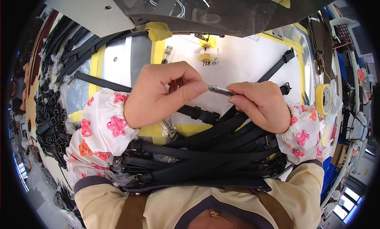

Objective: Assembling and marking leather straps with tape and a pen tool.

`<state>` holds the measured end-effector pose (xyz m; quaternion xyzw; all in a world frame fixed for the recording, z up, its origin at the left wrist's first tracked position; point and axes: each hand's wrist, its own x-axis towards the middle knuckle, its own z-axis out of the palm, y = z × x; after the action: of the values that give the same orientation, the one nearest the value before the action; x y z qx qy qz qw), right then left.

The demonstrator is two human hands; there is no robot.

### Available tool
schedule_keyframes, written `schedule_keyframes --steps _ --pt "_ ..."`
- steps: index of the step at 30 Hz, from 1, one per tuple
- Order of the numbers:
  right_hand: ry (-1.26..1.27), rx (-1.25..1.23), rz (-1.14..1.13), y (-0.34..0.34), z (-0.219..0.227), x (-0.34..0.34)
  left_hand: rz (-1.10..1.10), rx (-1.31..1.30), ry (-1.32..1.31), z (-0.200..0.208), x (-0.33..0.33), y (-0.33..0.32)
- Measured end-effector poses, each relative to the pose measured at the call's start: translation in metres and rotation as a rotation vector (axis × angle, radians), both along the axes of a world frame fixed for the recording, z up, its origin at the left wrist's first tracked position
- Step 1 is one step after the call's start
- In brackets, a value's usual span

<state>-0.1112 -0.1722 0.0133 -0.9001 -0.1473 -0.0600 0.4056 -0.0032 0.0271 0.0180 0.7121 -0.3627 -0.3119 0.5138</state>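
A slim pen (220, 90), clear at one end and dark along its barrel, spans the gap between my two hands above the white work surface. My left hand (170, 86) pinches its clear end between thumb and fingers. The other end sits in my right hand (259, 102), the thumb and forefinger closed on it. Both ends are covered by my fingertips. Below my hands lies a heap of black belts (209, 154) with metal buckles, reaching back to my lap. One black strap end with a loop (200, 114) rests just under the pen.
A sewing machine (221, 13) overhangs the far side. Another clear-and-dark pen (168, 55) lies behind my left hand. Yellow tape (97, 69) edges the surface. More buckled belts (51, 126) hang at the left. A yellow tape roll (323, 99) is at the right.
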Motion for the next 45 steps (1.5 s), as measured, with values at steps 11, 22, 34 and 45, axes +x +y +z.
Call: schedule_keyframes --steps 11,22,34,45 --pt "0.074 0.021 0.033 0.000 0.001 -0.001 -0.023 -0.134 -0.197 -0.002 -0.003 -0.001" --pt "0.060 0.013 0.026 0.000 -0.001 -0.002 -0.035 -0.004 -0.196 0.002 -0.003 -0.001" --pt "0.074 0.029 0.049 0.000 0.000 -0.001 -0.023 -0.164 -0.413 -0.003 -0.006 -0.003" --pt "0.245 0.173 0.005 0.000 0.004 0.000 -0.050 -0.108 0.097 -0.001 -0.007 -0.005"
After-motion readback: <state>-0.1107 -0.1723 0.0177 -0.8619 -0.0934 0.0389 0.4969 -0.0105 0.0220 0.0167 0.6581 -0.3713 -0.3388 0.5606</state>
